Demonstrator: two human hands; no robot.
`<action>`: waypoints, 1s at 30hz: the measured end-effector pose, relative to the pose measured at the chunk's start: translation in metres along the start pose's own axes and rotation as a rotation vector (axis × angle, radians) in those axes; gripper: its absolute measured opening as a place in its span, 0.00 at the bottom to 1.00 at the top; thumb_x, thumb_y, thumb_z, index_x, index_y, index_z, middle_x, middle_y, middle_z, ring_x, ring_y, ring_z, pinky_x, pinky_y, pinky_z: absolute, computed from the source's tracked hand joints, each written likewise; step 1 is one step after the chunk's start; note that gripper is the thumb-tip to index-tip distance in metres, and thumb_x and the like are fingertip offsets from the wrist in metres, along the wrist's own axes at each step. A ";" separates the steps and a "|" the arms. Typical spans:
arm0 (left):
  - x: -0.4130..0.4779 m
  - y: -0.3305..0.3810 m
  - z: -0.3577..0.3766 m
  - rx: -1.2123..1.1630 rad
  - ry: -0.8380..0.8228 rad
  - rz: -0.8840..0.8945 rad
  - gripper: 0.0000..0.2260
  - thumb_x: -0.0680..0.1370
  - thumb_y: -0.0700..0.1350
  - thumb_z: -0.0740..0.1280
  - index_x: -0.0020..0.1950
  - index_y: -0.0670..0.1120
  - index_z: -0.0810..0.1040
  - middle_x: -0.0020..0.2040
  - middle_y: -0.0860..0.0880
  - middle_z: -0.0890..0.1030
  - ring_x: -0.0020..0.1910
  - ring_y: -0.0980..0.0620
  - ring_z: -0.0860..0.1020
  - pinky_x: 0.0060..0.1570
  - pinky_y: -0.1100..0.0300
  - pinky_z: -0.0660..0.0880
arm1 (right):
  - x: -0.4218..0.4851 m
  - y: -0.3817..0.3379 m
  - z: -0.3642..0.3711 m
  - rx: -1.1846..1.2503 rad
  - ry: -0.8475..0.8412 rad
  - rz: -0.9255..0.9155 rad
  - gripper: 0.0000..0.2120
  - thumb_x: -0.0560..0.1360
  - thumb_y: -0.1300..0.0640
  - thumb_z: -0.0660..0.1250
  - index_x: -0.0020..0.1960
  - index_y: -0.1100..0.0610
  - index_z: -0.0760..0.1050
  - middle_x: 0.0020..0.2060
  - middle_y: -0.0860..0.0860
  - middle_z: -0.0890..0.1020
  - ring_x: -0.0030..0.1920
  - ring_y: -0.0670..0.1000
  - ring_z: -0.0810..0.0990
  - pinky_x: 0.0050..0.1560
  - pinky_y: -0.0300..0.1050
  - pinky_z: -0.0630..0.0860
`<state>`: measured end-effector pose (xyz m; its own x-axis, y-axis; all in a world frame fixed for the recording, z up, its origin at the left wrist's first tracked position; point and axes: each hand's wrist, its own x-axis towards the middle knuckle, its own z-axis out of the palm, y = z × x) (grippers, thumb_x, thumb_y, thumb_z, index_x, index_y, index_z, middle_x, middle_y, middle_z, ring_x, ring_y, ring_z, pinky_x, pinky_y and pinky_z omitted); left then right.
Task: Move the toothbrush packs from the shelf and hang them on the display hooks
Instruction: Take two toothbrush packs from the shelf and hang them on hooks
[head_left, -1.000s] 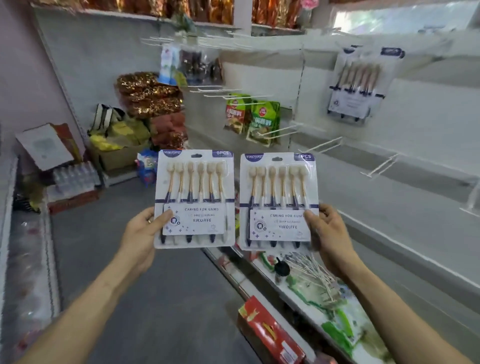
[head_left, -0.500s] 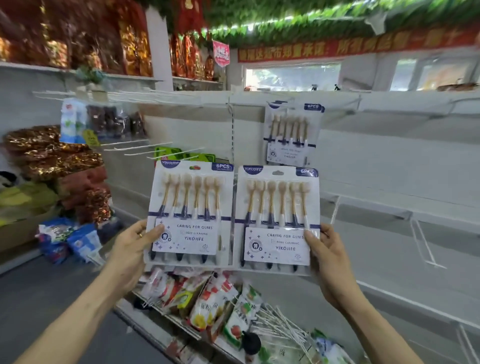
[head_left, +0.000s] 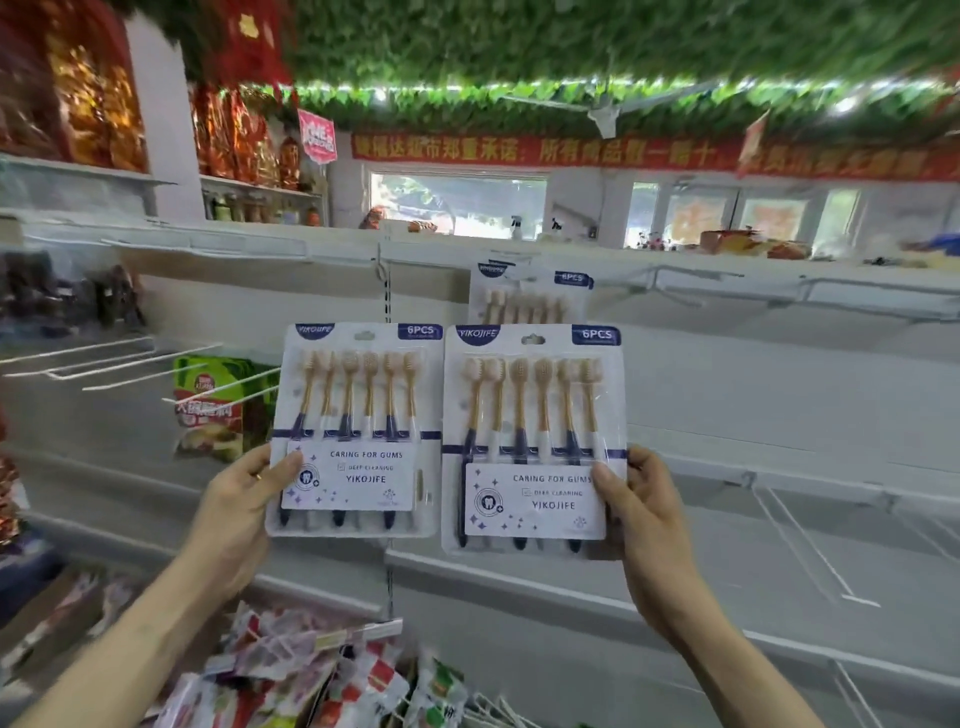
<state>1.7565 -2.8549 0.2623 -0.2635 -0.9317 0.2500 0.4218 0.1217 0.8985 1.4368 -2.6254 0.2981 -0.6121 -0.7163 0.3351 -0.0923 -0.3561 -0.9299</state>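
Two toothbrush packs, fingers pinching each

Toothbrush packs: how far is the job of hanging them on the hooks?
Done: one hung pack is already up on the back wall. In hand: the left hand holds the left pack, the right hand holds the right pack, both upright, neither on a hook. Left: hang these two; empty hooks stand at the left. More packs on a shelf are not in view.
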 end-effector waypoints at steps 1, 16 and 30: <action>0.008 0.002 -0.004 0.003 -0.004 0.000 0.21 0.77 0.44 0.70 0.69 0.39 0.78 0.62 0.39 0.85 0.62 0.39 0.83 0.60 0.46 0.83 | 0.001 -0.001 0.008 -0.008 0.014 -0.015 0.09 0.84 0.56 0.66 0.64 0.52 0.73 0.55 0.56 0.87 0.55 0.61 0.87 0.46 0.64 0.85; 0.099 0.025 -0.074 0.010 -0.108 0.014 0.19 0.77 0.44 0.70 0.68 0.41 0.79 0.61 0.41 0.86 0.58 0.44 0.85 0.56 0.51 0.84 | 0.024 -0.016 0.075 -0.019 0.136 -0.144 0.10 0.84 0.54 0.66 0.65 0.50 0.73 0.58 0.55 0.86 0.60 0.59 0.85 0.57 0.75 0.80; 0.104 0.022 -0.041 -0.048 -0.150 0.013 0.21 0.75 0.43 0.70 0.68 0.40 0.79 0.60 0.40 0.86 0.56 0.45 0.86 0.52 0.54 0.85 | 0.032 -0.015 0.067 -0.020 0.160 -0.119 0.11 0.84 0.55 0.66 0.66 0.52 0.73 0.57 0.52 0.86 0.60 0.57 0.86 0.57 0.75 0.80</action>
<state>1.7742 -2.9628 0.2932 -0.3833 -0.8680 0.3157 0.4658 0.1135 0.8776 1.4715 -2.6828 0.3331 -0.7126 -0.5649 0.4160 -0.1862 -0.4194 -0.8885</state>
